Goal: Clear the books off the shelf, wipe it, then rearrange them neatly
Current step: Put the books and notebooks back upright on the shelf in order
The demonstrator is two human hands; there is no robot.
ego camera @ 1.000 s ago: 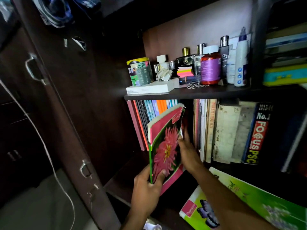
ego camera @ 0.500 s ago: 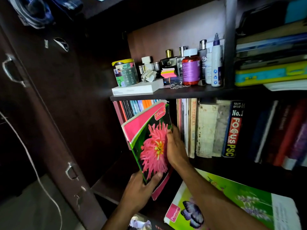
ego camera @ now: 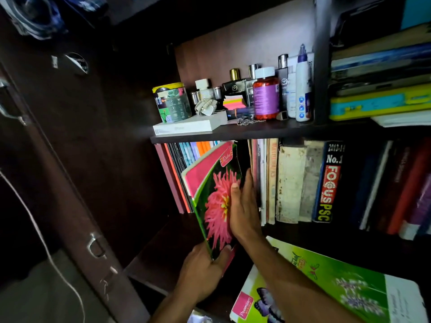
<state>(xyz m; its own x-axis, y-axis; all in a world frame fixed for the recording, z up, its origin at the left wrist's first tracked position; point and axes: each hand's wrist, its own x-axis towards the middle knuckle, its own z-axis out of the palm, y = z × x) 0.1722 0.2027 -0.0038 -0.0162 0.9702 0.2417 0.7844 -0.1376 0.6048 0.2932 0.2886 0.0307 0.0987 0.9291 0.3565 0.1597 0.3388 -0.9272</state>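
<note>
Left hand (ego camera: 201, 273) gripped flower notebook (ego camera: 215, 197) at bottom corner; right hand (ego camera: 243, 206) lay flat, fingers straight, against cover. Notebook tilted in shelf (ego camera: 163, 259) gap left of upright books (ego camera: 289, 180). Risk: thin neighbours toppling leftward.

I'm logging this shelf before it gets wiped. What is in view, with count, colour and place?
flower notebook: one, pink and green, tilted, at the gap in the lower shelf row
upright books: many, mixed colours, lower shelf, either side of the gap
FOCUS PSC book: one, blue and black spine, lower shelf
green notebook: one, bottom right, under the right forearm
orange bottle: one, purple label, upper shelf
patterned tin: one, yellow rim, upper shelf
white box: one, lying flat, upper shelf front
left hand: grips the flower notebook's lower edge
right hand: fingers straight, flat on its cover
</note>
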